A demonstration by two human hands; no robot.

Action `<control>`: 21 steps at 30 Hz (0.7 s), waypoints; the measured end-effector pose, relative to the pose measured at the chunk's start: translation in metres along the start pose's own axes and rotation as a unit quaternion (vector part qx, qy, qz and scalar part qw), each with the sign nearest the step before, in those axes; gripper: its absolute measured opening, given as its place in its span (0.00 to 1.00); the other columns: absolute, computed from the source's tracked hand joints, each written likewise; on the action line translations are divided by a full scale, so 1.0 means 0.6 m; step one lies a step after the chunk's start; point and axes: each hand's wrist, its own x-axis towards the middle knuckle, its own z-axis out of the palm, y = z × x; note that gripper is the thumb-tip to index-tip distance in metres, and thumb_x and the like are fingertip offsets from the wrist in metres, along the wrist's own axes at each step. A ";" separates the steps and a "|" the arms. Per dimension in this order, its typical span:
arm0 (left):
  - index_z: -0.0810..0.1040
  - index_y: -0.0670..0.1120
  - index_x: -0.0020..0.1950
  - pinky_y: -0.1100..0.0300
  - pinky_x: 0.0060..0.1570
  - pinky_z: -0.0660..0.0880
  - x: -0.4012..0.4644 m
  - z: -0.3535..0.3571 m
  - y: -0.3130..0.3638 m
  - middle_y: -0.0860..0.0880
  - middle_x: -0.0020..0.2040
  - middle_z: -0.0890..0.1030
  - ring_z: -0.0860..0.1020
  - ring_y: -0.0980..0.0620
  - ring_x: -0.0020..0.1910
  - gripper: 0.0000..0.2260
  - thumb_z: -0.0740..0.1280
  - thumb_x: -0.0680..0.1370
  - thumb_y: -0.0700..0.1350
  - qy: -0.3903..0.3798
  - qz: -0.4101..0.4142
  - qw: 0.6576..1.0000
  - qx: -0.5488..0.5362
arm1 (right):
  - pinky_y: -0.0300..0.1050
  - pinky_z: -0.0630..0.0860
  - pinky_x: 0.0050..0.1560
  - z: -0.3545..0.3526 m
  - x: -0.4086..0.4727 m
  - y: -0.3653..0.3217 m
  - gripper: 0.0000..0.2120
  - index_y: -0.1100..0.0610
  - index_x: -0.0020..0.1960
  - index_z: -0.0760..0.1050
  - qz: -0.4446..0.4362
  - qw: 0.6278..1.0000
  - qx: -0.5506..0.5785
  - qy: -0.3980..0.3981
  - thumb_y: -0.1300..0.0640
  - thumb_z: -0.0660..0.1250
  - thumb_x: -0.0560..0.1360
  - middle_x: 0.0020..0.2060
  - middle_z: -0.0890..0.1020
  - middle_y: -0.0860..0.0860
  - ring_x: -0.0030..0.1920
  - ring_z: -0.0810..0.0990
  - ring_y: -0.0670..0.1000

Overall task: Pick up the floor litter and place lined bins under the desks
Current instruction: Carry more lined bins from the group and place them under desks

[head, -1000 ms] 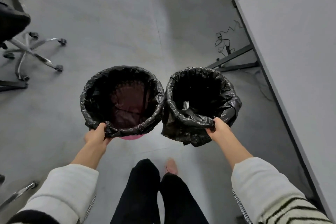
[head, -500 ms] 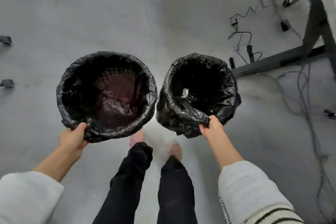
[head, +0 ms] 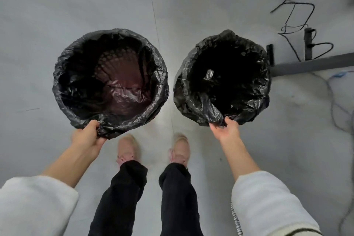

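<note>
Left grip: while the person stands with both feet planted, the left hand (head: 87,137) is closed on the near rim of the left bin (head: 111,82), thumb on top pinching the folded liner.
Right grip: the right hand (head: 226,130) pinches the near edge of the right bin (head: 222,80), fingers pressed into the black plastic.
Bins: two, both lined with black bags and held out in front of the person over the grey floor (head: 76,5), side by side with a narrow gap between them; whether they hang clear of the floor cannot be told.
Contents: a pinkish mesh shows through the left liner; one small crumpled scrap (head: 208,74) lies in the right bin.
Change: over the last second the view has swung down and the stride has ended, feet now level; the desk's surface has left the frame and only its frame rail (head: 314,64) shows at far right.
Meaning: likely arrival at a desk, with setting the bins under it the step still ahead.
Count: two hands, two bins, two shoes (head: 127,148), one rail, a tangle of black cables (head: 293,15).
</note>
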 end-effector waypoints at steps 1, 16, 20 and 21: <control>0.69 0.42 0.39 0.58 0.40 0.81 0.005 0.004 -0.003 0.46 0.40 0.76 0.76 0.53 0.39 0.08 0.57 0.76 0.32 0.001 -0.005 1.000 0.004 | 0.55 0.63 0.70 0.003 0.010 -0.007 0.07 0.62 0.54 0.67 -0.001 1.000 0.012 0.002 0.60 0.53 0.82 0.71 0.67 0.59 0.71 0.67 0.58; 0.70 0.41 0.60 0.50 0.49 0.76 -0.002 -0.049 0.046 0.42 0.60 0.76 0.77 0.45 0.55 0.13 0.61 0.76 0.36 0.027 0.018 0.995 0.090 | 0.53 0.65 0.70 0.049 -0.146 0.044 0.28 0.59 0.76 0.54 0.008 0.973 -0.229 0.038 0.53 0.60 0.80 0.75 0.59 0.59 0.74 0.62 0.57; 0.72 0.41 0.63 0.52 0.50 0.76 -0.071 -0.084 0.122 0.40 0.62 0.77 0.77 0.45 0.51 0.16 0.63 0.75 0.39 0.025 0.034 0.992 0.115 | 0.53 0.69 0.68 0.114 -0.289 0.078 0.21 0.62 0.71 0.62 -0.051 0.907 -0.416 -0.036 0.56 0.58 0.81 0.69 0.70 0.61 0.68 0.71 0.59; 0.73 0.42 0.61 0.52 0.49 0.76 -0.090 -0.099 0.150 0.40 0.61 0.77 0.76 0.45 0.50 0.14 0.63 0.75 0.39 0.018 0.044 0.991 0.122 | 0.54 0.69 0.68 0.136 -0.329 0.088 0.20 0.63 0.70 0.64 -0.065 0.890 -0.449 -0.047 0.56 0.58 0.81 0.68 0.71 0.61 0.68 0.72 0.59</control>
